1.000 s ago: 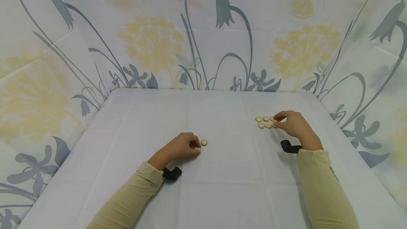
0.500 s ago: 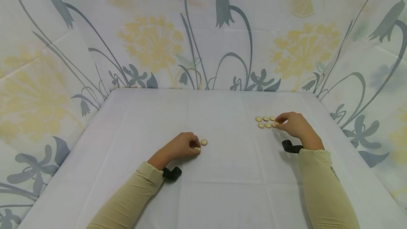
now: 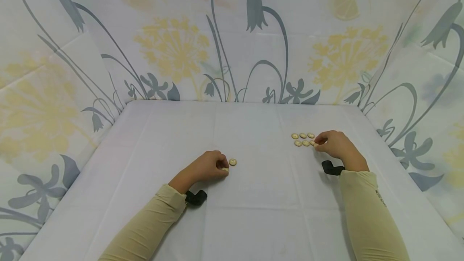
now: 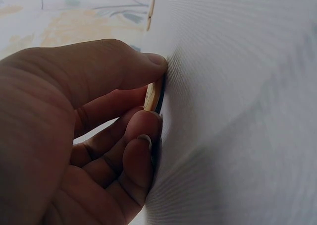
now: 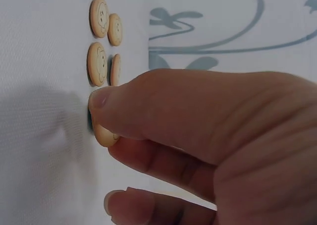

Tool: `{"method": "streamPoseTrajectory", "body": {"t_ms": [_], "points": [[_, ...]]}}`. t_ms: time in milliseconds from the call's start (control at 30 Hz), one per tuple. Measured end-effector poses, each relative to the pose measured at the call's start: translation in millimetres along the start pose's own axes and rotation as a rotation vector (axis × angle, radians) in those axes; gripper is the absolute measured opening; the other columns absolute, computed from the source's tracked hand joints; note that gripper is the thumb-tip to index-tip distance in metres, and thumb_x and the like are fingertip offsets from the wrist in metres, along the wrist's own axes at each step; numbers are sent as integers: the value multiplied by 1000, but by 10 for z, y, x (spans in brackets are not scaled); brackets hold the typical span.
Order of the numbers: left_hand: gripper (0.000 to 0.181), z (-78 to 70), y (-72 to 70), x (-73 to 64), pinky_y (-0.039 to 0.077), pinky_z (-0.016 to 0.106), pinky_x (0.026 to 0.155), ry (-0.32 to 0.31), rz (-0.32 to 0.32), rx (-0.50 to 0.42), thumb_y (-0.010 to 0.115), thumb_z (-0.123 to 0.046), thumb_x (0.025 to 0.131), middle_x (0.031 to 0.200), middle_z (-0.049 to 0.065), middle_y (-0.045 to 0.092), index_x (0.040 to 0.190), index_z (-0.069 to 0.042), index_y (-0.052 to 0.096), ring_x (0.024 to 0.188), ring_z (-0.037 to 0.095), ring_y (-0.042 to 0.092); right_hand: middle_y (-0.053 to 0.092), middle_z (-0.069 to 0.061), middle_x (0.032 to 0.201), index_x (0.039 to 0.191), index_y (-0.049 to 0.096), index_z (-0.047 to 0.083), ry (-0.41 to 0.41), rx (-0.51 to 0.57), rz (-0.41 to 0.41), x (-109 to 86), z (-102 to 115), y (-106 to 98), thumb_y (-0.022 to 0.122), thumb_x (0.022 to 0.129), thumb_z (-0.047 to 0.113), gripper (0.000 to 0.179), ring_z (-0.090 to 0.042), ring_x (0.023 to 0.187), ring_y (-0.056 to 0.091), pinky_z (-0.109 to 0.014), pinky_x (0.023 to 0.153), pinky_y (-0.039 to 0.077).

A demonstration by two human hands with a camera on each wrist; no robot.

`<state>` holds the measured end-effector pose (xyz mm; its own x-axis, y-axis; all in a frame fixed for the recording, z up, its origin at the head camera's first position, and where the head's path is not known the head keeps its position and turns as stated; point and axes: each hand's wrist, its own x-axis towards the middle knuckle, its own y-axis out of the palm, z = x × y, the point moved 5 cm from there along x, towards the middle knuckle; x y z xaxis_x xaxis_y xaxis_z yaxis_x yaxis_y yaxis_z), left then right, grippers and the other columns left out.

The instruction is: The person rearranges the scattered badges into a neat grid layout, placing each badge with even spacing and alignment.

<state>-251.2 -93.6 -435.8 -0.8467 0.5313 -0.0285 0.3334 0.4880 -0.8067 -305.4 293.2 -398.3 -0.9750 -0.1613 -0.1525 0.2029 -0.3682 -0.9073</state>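
My left hand [image 3: 206, 167] is low at the table, thumb and fingers around a small round wooden disc [image 4: 153, 93] that lies close to the cloth. Just beyond its fingertips lies another wooden disc [image 3: 233, 162]. At the right, my right hand [image 3: 337, 145] pinches a wooden disc [image 5: 106, 136] between thumb and finger. The held disc is at the right end of two short rows of discs [image 3: 303, 135]. Faces are drawn on these discs [image 5: 97, 64] in the right wrist view. The thumb hides part of the held disc and the nearest lying one.
A white cloth [image 3: 253, 228] with fold creases covers the table. Flower-patterned fabric [image 3: 232, 51] stands upright along its back and sides. Each wrist has a black camera mount [image 3: 195, 198] below the hand.
My right hand has drawn slightly back from the rows toward me, and the last disc of the far row now shows fully. The left hand has kept its place.
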Motion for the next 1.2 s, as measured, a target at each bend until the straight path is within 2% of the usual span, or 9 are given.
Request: {"method": "streamPoseTrajectory", "body": {"t_ms": [567, 833, 1200], "points": [[7, 3, 3, 11, 46, 23, 72, -18, 8, 3, 74, -17, 83, 83, -5, 60, 88, -14, 70, 77, 7, 54, 68, -14, 101, 105, 69, 2, 34, -10, 47, 33, -74, 60, 69, 84, 24, 31, -27, 89, 59, -39, 74, 46], [6, -3, 2, 7, 46, 23, 72, -17, 6, 4, 73, -17, 82, 83, -5, 60, 87, -14, 70, 77, 7, 54, 69, -14, 101, 103, 69, 1, 16, 12, 56, 25, -90, 78, 68, 84, 23, 29, -30, 91, 59, -43, 76, 46], [7, -5, 0, 8, 46, 24, 72, -37, 13, -6, 74, -17, 83, 83, -5, 60, 88, -15, 71, 77, 8, 53, 69, -14, 102, 104, 70, 3, 54, 12, 57, 43, -118, 87, 70, 84, 25, 30, -28, 91, 59, -43, 78, 46]]}}
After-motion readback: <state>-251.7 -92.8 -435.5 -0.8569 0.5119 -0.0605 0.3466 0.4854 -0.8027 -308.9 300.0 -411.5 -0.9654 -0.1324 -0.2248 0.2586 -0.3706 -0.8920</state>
